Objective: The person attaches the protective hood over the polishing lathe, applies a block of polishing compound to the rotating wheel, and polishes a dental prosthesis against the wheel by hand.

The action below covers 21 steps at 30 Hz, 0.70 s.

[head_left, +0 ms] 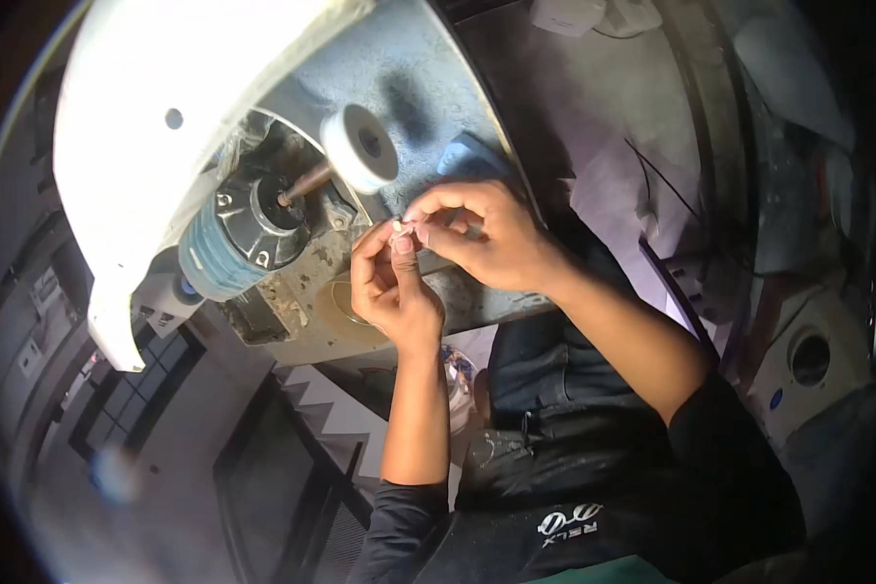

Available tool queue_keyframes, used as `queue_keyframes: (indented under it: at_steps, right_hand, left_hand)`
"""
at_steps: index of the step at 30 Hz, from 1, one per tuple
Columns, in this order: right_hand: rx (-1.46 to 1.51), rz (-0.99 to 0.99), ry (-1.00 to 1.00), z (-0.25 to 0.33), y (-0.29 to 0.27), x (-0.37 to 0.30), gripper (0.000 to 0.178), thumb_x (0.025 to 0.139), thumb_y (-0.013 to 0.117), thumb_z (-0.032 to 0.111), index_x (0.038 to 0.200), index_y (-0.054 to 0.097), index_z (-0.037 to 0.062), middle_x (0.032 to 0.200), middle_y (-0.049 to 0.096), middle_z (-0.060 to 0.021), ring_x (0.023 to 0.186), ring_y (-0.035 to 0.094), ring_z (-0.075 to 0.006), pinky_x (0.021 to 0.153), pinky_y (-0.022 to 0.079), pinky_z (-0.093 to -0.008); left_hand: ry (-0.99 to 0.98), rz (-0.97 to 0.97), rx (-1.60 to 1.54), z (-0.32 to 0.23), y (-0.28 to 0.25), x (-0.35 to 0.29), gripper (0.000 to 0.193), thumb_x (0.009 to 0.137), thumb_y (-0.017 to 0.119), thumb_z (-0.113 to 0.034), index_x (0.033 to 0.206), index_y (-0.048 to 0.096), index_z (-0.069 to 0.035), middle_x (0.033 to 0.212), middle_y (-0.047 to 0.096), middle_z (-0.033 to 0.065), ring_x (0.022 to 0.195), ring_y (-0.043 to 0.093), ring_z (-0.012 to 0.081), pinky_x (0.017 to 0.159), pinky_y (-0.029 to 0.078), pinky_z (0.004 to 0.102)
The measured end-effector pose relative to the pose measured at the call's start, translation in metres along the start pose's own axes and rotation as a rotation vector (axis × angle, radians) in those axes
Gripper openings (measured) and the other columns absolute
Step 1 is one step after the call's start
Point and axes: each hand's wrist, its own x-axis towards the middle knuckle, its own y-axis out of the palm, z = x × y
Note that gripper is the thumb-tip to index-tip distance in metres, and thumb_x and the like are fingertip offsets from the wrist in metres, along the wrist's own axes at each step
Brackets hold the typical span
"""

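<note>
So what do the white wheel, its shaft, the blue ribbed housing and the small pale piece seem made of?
White wheel: perhaps felt or packed cloth, from its matte, even surface.
Shaft: probably metal, brownish with a faint sheen.
Blue ribbed housing: likely painted metal; cast-looking ribs.
Small pale piece: too small to tell.

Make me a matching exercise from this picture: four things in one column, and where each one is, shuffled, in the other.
1. White wheel
2. Blue-cased motor
3. Blue block
4. Small pale piece

A. On the bench, just beyond the right hand
B. Held where both hands' fingers meet
C. At the end of the shaft
D. Left of the left hand

Pairs: 1-C, 2-D, 3-A, 4-B
</note>
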Motion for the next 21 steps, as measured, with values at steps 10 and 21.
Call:
queue_keyframes:
  at_steps: [10,21]
  right_hand:
    - [0.117,0.033,0.206,-0.018,-0.001,0.026,0.014,0.087,0.068,0.010,0.093,0.069,-0.0018,0.086,0.068,-0.0035,0.077,0.059,-0.0061,0.069,0.048,-0.0224]
    - [-0.064,-0.186,-0.167,0.068,-0.039,-0.030,0.015,0.089,0.065,0.011,0.100,0.068,0.0015,0.094,0.069,-0.0066,0.081,0.062,-0.0100,0.066,0.049,-0.0243]
  left_hand:
    - [0.038,-0.112,-0.126,0.016,0.015,0.015,0.011,0.090,0.060,0.005,0.101,0.059,0.006,0.105,0.062,0.0133,0.092,0.061,0.0152,0.086,0.049,0.0270]
    - [-0.085,-0.076,-0.059,-0.003,-0.021,-0.002,0.009,0.091,0.062,0.000,0.099,0.062,0.003,0.092,0.066,0.0100,0.081,0.062,0.0144,0.074,0.053,0.0284]
